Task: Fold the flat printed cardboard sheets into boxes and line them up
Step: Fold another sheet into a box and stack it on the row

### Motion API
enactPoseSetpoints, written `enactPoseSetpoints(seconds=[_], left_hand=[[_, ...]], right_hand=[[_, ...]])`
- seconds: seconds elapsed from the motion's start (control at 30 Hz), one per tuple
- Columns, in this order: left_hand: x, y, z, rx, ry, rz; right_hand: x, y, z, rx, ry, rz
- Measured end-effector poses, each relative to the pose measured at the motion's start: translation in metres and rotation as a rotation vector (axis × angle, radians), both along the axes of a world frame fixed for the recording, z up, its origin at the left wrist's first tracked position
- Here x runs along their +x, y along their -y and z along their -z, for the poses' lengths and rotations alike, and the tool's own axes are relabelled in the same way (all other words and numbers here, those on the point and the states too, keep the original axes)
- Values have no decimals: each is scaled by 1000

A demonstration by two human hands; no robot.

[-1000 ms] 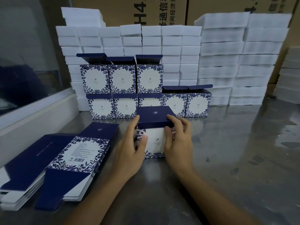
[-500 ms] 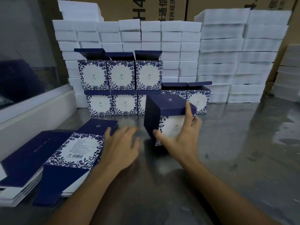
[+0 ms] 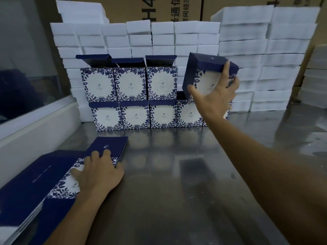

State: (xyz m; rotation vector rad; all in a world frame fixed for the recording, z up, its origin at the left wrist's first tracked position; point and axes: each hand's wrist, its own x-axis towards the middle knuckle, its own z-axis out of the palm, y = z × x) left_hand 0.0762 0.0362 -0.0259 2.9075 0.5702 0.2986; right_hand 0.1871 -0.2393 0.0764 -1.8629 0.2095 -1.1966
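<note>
We see the right hand [image 3: 215,98] gripping a folded box [image 3: 203,75] in the air, tilted, just above the right end of the lower row; its thumb is spread along the lower left corner and its fingers curl over the navy top edge and right side. The box is a crisp cube of printed card, matte navy on its side and top, white on its face with a blue leaf border.

Beneath and to the left, finished boxes [image 3: 131,99] of the same print stand in two rows against a wall of white foam blocks [image 3: 238,41], rough-edged and slab-shaped; the upper three have navy lid flaps standing open.

The left hand [image 3: 96,172] rests on the stack of flat sheets [image 3: 35,183] at the table's left, fingers slightly bent over the floral panel. Whether it merely presses or has begun to pinch the top sheet, we cannot quite tell. The sheets are thin, layered card with long navy panels.

The table [image 3: 177,183] is smooth, dull-grey metal that reflects the boxes. Brown corrugated cartons [image 3: 177,7] rise behind the foam.
</note>
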Motion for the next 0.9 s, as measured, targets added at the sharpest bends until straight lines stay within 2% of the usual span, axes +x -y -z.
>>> enactPoseSetpoints(seconds=[0.17, 0.27, 0.5, 0.7, 0.9], left_hand=[[0, 1, 1, 2, 11, -6], [-1, 1, 2, 7, 19, 1], [-2, 3, 1, -8, 44, 4], [-2, 3, 1, 0, 40, 4], [-3, 4, 0, 5, 44, 3]], right_hand=[[37, -11, -4, -137, -106, 23], [45, -19, -11, -176, -89, 42], [46, -20, -32, -84, 26, 128], [51, -16, -24, -104, 26, 46], [63, -14, 5, -131, -169, -64]])
